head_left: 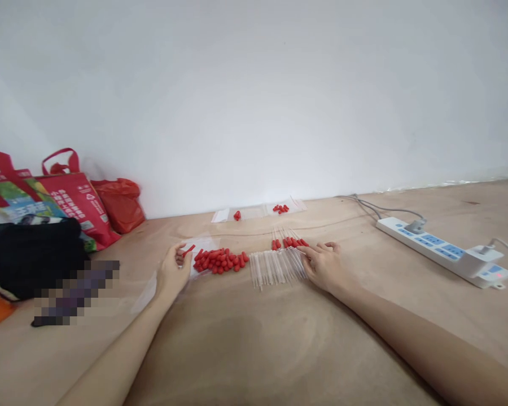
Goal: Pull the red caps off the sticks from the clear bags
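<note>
My left hand (173, 268) is closed on a small red rubber bulb (189, 250), pinched between thumb and fingers. Right beside it lies a heap of red rubber bulbs (220, 260) on clear plastic. A row of thin clear tubes (275, 268) lies side by side in the middle of the table. Over the right end of that row is my right hand (324, 264), its fingertips pinched on a thin clear tube (300, 250). Behind the row lie several tubes with red bulbs (294, 242) on their near ends, pointing toward the wall.
Small clear bags (254, 212) with a few red bulbs lie against the wall. At the right is a white power strip (440, 248) with plugs and cords. Red shopping bags (82, 203) and a black cloth bag (38, 256) stand at the left, near a blurred-out dark item (78, 293).
</note>
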Available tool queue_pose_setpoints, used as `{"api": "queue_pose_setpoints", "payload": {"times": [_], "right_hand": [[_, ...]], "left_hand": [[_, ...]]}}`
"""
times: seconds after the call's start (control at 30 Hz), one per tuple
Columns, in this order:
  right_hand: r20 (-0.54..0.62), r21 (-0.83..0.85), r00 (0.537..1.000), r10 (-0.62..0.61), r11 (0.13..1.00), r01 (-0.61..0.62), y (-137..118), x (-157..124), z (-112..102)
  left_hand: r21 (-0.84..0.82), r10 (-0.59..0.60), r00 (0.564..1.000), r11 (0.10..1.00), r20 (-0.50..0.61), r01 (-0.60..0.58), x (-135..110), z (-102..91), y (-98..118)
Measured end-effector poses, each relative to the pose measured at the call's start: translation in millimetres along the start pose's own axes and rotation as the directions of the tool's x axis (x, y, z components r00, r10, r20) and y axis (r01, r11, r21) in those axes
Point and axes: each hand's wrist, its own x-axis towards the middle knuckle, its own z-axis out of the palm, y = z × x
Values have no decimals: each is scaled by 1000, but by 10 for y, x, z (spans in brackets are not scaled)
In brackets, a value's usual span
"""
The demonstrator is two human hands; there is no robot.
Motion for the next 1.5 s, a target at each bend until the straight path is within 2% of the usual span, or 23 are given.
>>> {"api": "queue_pose_setpoints", "payload": {"times": [0.1,0.17,0.3,0.5,0.77,0.87,0.93,1.0,1.07,1.1,1.13,1.17,1.2,1.27,1.37,1.5], "right_hand": [[13,-35,1000,-1,999,1,-3,5,11],[24,-53,1000,-2,999,3,-18,1,25],[48,-60,999,-16,998,19,-58,-15,45],[67,-28,997,-43,999,45,-93,-26,22],[35,18,998,42,999,-43,-51,-1,-1],[28,27,996,89,996,-90,-2,20,8],[25,31,991,135,990,-136,44,35,25],[33,40,982,186,982,-187,98,49,44],[50,55,971,234,970,-237,155,59,57],[57,61,965,256,964,-260,183,61,59],[59,65,959,277,958,-280,211,62,58],[58,66,955,292,953,-296,237,63,54],[55,67,952,302,950,-306,261,62,47],[47,66,950,310,948,-313,301,61,32],[41,67,948,315,946,-317,334,61,16],[44,78,948,314,945,-317,325,65,13]], "left_hand": [[47,-127,990,991,60,124,38,52,-64],[89,-158,982,985,103,149,45,59,-81],[145,-157,975,980,157,134,41,8,-69],[257,-163,974,959,160,118,70,-69,-85],[317,-174,976,940,132,124,69,-129,-59],[253,-47,998,967,33,37,-6,-160,114],[129,127,991,984,-30,-122,-98,-138,321],[13,269,963,963,8,-269,-204,-56,588],[-57,395,905,919,161,-391,-286,93,878],[-70,436,858,898,270,-434,-308,190,1015],[-47,420,826,899,376,-436,-313,300,1140],[16,348,804,914,482,-405,-302,417,1249],[48,298,800,925,521,-376,-276,537,1340],[105,201,801,944,564,-312,-197,767,1466],[188,43,780,961,624,-203,-69,1028,1546],[235,-69,760,966,646,-112,28,1194,1561]]}}
